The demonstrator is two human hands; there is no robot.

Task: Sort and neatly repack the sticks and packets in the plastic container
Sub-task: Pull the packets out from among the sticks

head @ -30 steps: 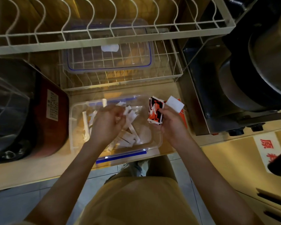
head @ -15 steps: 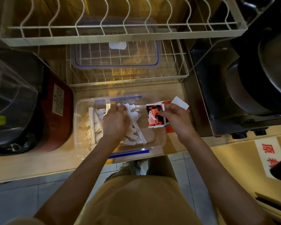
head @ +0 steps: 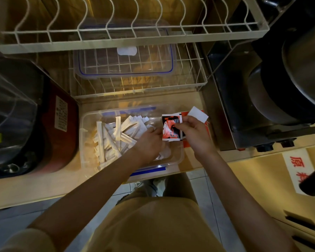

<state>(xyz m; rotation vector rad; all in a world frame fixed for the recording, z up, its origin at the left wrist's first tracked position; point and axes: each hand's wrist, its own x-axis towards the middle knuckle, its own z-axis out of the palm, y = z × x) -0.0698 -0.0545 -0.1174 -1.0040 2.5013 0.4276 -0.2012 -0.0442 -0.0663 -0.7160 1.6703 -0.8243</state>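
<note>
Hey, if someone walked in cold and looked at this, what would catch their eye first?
Probably the red, black and white packets pinched in the right hand over the clear plastic container. Next, the jumble of white sticks inside it, where the left hand digs in.

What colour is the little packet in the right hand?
The small square packet in the right hand is red, black and white; the head view shows it.

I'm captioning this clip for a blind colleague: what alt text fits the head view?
Seen from above, a person's left hand digs among white sticks in a clear plastic container on a counter, while the right hand holds red-and-black packets at its right end. The lid lies on a wire rack behind.
</note>
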